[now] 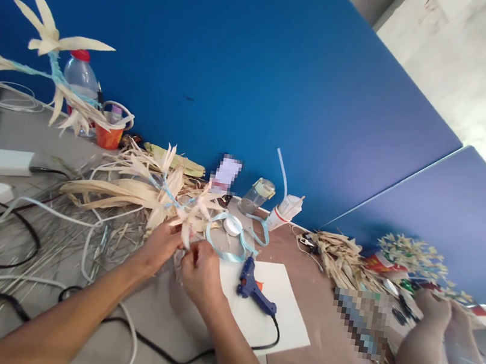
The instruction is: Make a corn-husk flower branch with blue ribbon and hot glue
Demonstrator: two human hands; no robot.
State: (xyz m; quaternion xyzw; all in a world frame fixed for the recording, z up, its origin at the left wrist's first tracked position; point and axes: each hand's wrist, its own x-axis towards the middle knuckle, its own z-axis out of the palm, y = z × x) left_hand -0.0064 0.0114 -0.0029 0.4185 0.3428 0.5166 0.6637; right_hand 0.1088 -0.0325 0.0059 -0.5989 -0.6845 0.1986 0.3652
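Note:
A pale corn-husk flower point(191, 222) stands at my fingertips. Its petals spread upward. My left hand point(164, 246) pinches it from the left, low on the petals. Close beside it, my right hand point(202, 273) is curled closed, with thumb and fingers pressed together; what they hold is hidden. Just behind lies a branch point(169, 195) wrapped in light blue tape, with more husk petals on it. Loops of light blue ribbon point(211, 243) rest beyond my right hand. A blue glue gun point(254, 290) lies on a white sheet point(287, 328) to the right.
Dried husks point(113, 192) and thin stalks cover the left side, crossed by white and black cables point(171, 358). A finished branch point(54, 66) leans by a bottle point(80, 75). A jar point(256, 196) and cup point(281, 213) stand by the blue partition. Another person's arms point(432, 350) are at right.

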